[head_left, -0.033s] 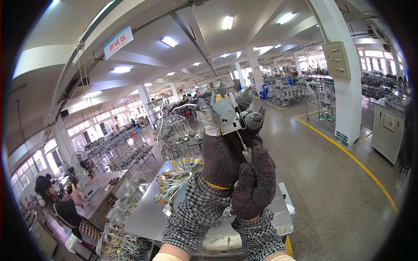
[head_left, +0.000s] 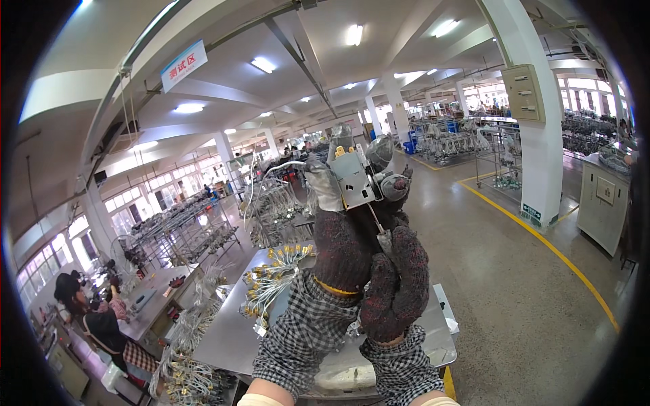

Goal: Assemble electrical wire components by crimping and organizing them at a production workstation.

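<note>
Because the outer view is swallowed by the black fisheye rim, the limits of the hall are not shown; its grey floor (head_left: 501, 298) is seen mainly at right, crossed by a yellow line (head_left: 542, 237). Far racks are too small to be told apart. A white pillar (head_left: 544, 159) at right is cut off at the top. The metal table (head_left: 227, 331) at lower centre is partly covered by checked sleeves (head_left: 313, 325). At far left, a co-worker (head_left: 101, 331) is seen beside a bench; what is being handled there cannot be made out. On the table, a fan of white leads (head_left: 274, 277) with brass-coloured ends is laid, partly covered by the left sleeve.

Left hand (head_left: 342, 250), in a dark knitted glove with grey tips, is wrapped around a metal unit (head_left: 353, 181); palm hidden. Right hand (head_left: 396, 287), also gloved, is held just below, fingers curled around a thin tool (head_left: 374, 218). The unit is raised above the table, its back and right edge masked by fingers. A white cable (head_left: 290, 164) is seen to its left, both ends unclear. The tool's shaft is exposed, the grip mostly buried; whether the unit is touched by its tip cannot be told. Smallest noted: brass-coloured tabs (head_left: 340, 153) at the unit's top
</note>
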A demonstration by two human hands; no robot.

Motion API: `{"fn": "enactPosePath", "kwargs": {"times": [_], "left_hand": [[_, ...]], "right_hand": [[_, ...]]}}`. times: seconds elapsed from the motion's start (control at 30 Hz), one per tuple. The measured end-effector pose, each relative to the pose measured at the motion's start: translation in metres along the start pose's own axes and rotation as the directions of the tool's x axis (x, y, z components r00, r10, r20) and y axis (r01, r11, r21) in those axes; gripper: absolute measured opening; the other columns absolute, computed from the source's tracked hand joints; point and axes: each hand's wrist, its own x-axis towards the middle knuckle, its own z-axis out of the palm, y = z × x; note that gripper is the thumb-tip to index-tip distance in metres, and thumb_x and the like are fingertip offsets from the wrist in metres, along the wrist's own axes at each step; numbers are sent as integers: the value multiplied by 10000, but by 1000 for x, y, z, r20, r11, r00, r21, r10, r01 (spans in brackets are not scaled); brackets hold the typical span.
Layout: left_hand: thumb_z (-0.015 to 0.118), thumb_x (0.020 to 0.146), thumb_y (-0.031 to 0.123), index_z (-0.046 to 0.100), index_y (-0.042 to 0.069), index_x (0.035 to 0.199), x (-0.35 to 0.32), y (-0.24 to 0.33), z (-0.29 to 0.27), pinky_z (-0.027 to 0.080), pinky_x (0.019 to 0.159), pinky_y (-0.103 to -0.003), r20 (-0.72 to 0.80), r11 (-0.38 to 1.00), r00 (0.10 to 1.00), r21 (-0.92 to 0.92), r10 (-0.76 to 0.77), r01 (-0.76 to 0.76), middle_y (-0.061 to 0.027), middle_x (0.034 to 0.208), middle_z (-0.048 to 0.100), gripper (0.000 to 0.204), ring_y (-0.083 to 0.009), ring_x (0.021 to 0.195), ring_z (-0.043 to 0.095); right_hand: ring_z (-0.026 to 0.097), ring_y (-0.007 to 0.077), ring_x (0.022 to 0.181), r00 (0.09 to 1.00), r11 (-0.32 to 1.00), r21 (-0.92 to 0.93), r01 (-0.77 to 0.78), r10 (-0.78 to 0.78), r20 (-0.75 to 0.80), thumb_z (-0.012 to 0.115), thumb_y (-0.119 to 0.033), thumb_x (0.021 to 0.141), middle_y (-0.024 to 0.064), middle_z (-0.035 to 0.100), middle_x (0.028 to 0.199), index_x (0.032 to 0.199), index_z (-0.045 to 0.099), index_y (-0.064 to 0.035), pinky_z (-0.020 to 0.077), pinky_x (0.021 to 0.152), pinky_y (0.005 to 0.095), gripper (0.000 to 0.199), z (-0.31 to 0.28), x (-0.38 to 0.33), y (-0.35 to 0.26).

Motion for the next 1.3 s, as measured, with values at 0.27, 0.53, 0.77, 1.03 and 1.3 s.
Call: {"fn": "enactPosePath", "kwargs": {"times": [0.27, 0.53, 0.77, 1.03, 1.3], "left_hand": [[371, 888, 672, 528, 49, 1196, -6, 10, -4, 497, 681, -288, 64, 998, 997, -50, 34, -31, -57, 929, 631, 713, -173, 789, 599], [435, 897, 609, 521, 47, 1206, -8, 3, -8, 512, 841, -371, -3, 986, 1000, -164, -1, 1, -107, 1017, 629, 647, -233, 927, 613], [424, 966, 444, 501, 0, 1210, -22, 6, -32, 421, 1019, -457, 48, 935, 998, -354, 32, -13, -195, 1146, 571, 513, -309, 1077, 553], [393, 894, 637, 554, 52, 1103, -63, 19, -77, 499, 877, -407, -116, 906, 966, -336, 232, -258, -125, 959, 646, 641, -266, 948, 611], [449, 959, 407, 572, 13, 1103, -139, 48, -120, 427, 1004, -443, -458, 836, 756, -48, 468, -547, -138, 998, 647, 437, -244, 960, 608]], "right_hand": [[568, 379, 1095, 999, 1000, -16, 12, -12, 30, 594, -8, 861, 252, 575, 1174, 1153, 560, 67, 448, 942, 433, 304, 7, 1, -14], [523, 314, 1161, 986, 989, 50, -137, 132, 103, 523, -126, 935, 209, 527, 1260, 1217, 517, 47, 404, 994, 408, 331, -2, 2, -3], [522, 304, 1161, 967, 960, 167, -226, 201, 157, 528, -102, 920, 196, 541, 1246, 1215, 529, 36, 397, 996, 399, 326, 1, -4, -9], [535, 283, 1150, 861, 877, 243, -415, 292, 416, 570, -41, 863, 192, 569, 1217, 1213, 542, 30, 401, 993, 392, 358, 15, -35, -20], [583, 263, 1068, 686, 827, 250, -503, 206, 698, 610, -45, 846, 172, 607, 1155, 1142, 589, 32, 441, 938, 368, 307, 44, -84, -45]]}}
